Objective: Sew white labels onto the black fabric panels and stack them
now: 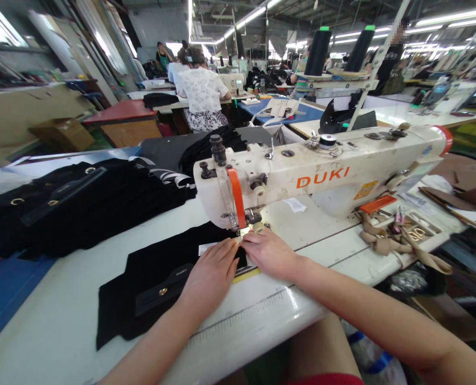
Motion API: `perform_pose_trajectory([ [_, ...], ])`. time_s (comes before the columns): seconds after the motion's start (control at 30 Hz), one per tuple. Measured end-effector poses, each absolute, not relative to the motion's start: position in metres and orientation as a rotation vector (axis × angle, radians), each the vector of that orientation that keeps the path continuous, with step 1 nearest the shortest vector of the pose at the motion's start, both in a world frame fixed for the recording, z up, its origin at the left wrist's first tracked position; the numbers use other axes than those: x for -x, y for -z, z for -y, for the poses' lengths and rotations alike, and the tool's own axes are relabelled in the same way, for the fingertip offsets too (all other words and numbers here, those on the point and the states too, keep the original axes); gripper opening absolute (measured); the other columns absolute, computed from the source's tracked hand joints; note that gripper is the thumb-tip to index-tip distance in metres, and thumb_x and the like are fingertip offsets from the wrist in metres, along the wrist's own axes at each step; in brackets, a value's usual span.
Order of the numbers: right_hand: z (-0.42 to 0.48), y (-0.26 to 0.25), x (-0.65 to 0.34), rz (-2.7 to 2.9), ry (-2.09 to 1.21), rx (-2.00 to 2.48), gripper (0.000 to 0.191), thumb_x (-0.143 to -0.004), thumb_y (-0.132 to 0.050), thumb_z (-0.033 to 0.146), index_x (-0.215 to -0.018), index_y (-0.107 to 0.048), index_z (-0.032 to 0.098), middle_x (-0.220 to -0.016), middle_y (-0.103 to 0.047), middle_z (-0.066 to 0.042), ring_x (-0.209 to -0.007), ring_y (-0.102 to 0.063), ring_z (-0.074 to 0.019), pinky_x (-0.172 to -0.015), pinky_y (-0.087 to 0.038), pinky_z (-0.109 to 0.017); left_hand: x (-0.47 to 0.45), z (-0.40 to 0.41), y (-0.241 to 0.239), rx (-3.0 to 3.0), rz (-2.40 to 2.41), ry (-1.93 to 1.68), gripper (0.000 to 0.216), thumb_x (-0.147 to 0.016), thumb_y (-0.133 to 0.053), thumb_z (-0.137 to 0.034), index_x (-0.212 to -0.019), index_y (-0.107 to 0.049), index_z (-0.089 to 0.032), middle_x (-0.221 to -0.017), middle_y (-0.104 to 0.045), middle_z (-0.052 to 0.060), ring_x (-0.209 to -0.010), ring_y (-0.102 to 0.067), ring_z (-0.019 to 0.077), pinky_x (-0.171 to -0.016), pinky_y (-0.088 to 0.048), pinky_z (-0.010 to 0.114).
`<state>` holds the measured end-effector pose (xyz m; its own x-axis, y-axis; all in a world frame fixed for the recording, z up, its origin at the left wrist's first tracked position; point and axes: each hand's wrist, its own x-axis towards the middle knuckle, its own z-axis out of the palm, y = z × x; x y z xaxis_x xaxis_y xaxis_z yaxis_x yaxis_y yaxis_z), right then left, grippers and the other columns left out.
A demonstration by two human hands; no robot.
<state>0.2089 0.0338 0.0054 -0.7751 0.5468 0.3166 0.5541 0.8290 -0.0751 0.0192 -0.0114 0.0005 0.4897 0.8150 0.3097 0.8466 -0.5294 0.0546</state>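
Left hand lies flat, fingers spread, on matte black fabric — soft, with a brass snap. Right hand presses it, loosely curled, beside the glossy cream sewing machine.

A single head-worn camera looked forward and down, close over the worktop near its front edge, facing the sewing machine and the hall beyond.

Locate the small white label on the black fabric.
The white label lies on the black fabric just left of the needle, at the left hand fingertips, under the sewing machine head.
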Motion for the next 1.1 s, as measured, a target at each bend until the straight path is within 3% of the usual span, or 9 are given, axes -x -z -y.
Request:
perform_pose_trajectory([
  [1.1,-0.036,-0.007,-0.207,2.653,0.051,0.883,0.018,-0.093,-0.049,0.013,-0.097,-0.066,0.01,-0.097,-0.064,-0.01,-0.094,-0.052,-0.0237,-0.086,-0.041,-0.036,-0.015,-0.001,-0.002,2.659,1.491,0.574,0.04,-0.094,-0.039,-0.027,-0.121,-0.062,-0.009,-0.124,-0.065,0.016,-0.116,-0.06,0.0275,-0.101,-0.05,0.047],
])
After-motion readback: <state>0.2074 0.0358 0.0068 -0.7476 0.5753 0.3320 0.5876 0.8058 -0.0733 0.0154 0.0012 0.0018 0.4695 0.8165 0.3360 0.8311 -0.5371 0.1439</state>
